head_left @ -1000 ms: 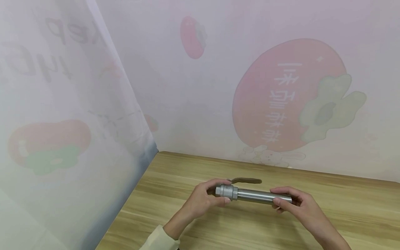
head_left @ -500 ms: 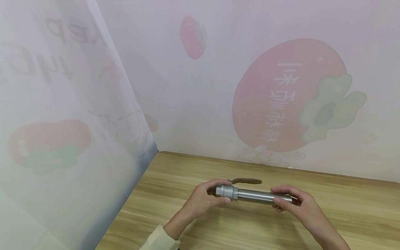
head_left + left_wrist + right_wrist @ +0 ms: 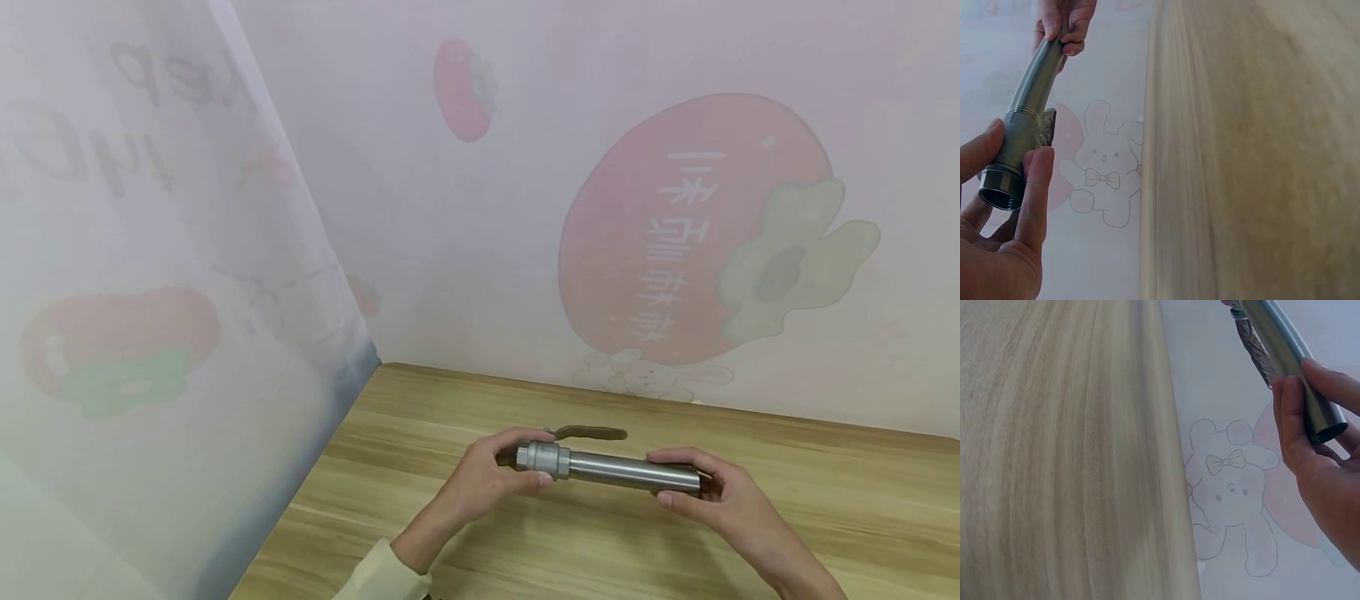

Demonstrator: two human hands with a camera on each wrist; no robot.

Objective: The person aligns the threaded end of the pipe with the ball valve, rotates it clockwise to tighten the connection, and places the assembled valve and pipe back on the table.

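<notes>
A silver ball valve (image 3: 546, 459) with a long brown lever handle (image 3: 592, 432) is joined to a steel pipe (image 3: 630, 472), both held over the table. My left hand (image 3: 491, 475) grips the valve body, thumb in front and fingers behind. In the left wrist view the valve's threaded open end (image 3: 1001, 191) faces the camera. My right hand (image 3: 712, 483) holds the pipe's far end between thumb and fingers. The right wrist view shows the pipe's open end (image 3: 1330, 433) sticking out past the fingers (image 3: 1291, 412) of that hand.
The wood-grain table (image 3: 420, 408) runs under both hands. Behind it hangs a pale cloth (image 3: 480, 250) printed with fruit and a rabbit, and another printed cloth (image 3: 150, 250) closes off the left side.
My right thumb has slid down from the pipe's front to its lower edge, and the pipe has shifted very slightly left. The left hand keeps its grip on the valve.
</notes>
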